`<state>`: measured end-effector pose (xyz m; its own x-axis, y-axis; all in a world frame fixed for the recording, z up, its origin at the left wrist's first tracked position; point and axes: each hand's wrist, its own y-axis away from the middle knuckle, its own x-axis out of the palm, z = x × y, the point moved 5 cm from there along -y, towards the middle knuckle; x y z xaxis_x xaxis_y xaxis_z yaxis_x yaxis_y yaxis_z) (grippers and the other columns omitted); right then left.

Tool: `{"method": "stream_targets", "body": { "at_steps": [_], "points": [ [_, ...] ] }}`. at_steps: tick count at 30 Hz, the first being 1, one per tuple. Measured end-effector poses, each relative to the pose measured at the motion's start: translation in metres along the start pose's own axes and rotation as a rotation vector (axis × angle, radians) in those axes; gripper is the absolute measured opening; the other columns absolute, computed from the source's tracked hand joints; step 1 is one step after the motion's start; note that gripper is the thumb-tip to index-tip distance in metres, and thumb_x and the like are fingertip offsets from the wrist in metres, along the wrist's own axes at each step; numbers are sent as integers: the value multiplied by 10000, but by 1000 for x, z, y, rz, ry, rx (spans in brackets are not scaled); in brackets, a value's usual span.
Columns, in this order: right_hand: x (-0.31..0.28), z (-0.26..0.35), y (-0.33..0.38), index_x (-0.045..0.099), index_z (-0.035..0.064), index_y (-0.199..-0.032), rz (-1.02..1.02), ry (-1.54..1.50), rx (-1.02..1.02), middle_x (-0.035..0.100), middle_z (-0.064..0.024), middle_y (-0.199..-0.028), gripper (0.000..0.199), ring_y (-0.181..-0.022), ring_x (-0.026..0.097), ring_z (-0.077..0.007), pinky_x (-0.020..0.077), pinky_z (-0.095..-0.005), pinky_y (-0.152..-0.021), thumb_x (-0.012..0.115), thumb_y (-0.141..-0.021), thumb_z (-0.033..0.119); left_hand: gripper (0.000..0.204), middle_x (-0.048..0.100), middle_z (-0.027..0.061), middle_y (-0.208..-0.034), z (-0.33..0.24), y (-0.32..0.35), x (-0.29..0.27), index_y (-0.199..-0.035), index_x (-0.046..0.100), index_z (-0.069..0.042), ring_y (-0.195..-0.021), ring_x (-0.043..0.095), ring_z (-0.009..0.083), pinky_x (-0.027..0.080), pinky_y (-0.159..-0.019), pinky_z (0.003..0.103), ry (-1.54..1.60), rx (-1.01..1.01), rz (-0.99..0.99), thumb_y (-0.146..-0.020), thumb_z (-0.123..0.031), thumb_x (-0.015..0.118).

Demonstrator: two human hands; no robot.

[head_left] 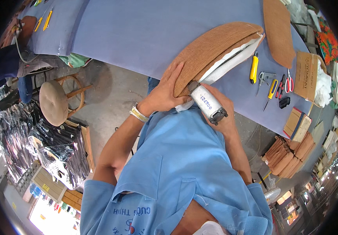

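Observation:
A curved brown fabric-covered cushion panel (212,44) rests at the front edge of the blue table, tilted so that its white lining (231,58) shows along the open side. My left hand (164,91) grips its near end, fingers spread over the brown fabric and thumb low beside the lining. In my right hand (224,105) is a white and black air staple gun (207,101), its nose close against the panel's near end. Part of the right hand's grip is hidden behind the tool. Whether the nose touches the fabric I cannot tell.
On the blue table (137,35) to the right lie a yellow cutter (254,68), pliers (264,80), a screwdriver (271,94), red-handled scissors (289,82) and another brown panel (278,31). A cardboard box (307,76) stands beyond. A round stool (54,102) is at left.

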<state>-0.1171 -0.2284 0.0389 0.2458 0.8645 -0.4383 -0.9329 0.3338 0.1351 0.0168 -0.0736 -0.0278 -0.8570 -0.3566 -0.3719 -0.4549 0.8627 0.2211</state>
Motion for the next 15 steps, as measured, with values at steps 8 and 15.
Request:
{"method": "stream_targets", "body": {
  "at_steps": [8, 15],
  "points": [
    [6, 2, 9, 634, 18, -1385, -48, 66, -86, 718, -198, -1270, 655, -1119, 723, -356, 569, -407, -960, 795, -759, 127, 945, 293, 259, -1667, -33, 11, -4, -1648, 177, -22, -1557, 277, 397, 468, -1133, 494, -293, -235, 1, -905, -287, 698],
    [3, -7, 18, 630, 28, -1399, 8, 40, -32, 716, -208, -1272, 653, -1114, 727, -343, 562, -411, -967, 798, -780, 151, 975, 298, 239, -1672, -30, 11, 3, -1642, 175, -4, -1525, 338, 419, 535, -1054, 498, -349, -212, -16, -881, -277, 721]
  ]
}}
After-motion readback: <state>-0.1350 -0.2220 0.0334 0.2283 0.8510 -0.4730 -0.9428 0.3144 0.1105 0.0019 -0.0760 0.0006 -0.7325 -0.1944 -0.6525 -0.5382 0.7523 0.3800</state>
